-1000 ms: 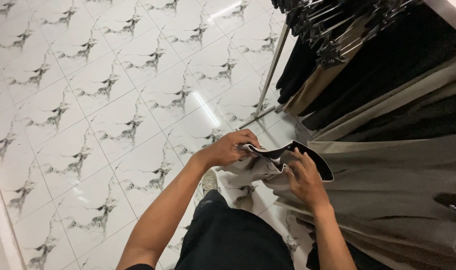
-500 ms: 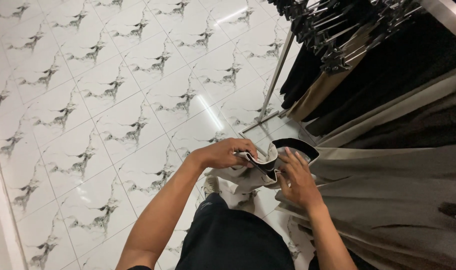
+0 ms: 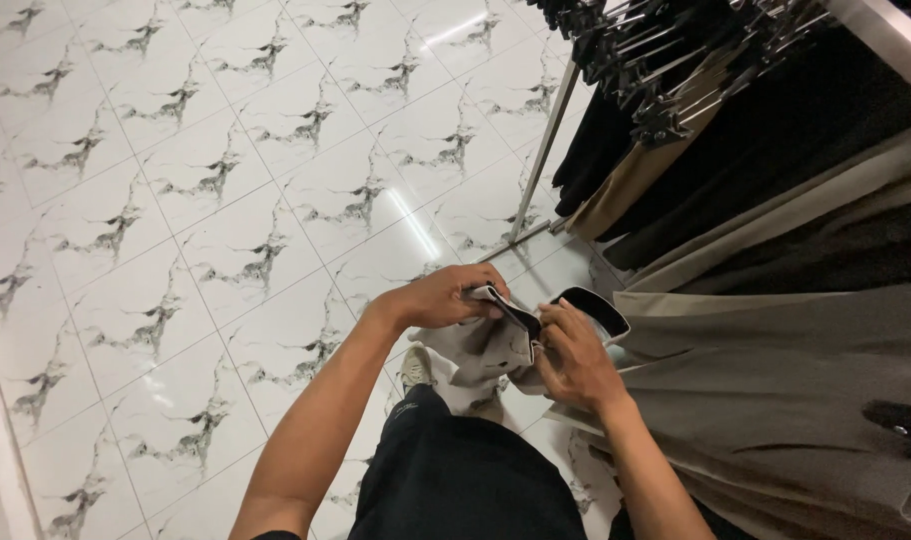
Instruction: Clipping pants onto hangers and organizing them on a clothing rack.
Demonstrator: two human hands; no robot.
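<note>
Across the left the glossy white floor tiles (image 3: 225,200) with grey marble veining lie as they did a second ago, so the viewpoint has barely shifted. The left hand (image 3: 437,298) has drawn the beige garment's cuff end (image 3: 495,345) closer to the body and now curls its fingers over the top edge, pinching the dark-lined fold shut between thumb and fingertips. The cloth looks smooth and light, with a thin black lining showing at its rim. The right hand (image 3: 572,358) has slid up against that fold and presses on it with loosely bent fingers, gripping the fabric from the side. Farther right hang dark and tan garments (image 3: 675,160) on a metal rack (image 3: 540,160), unmoved.
</note>
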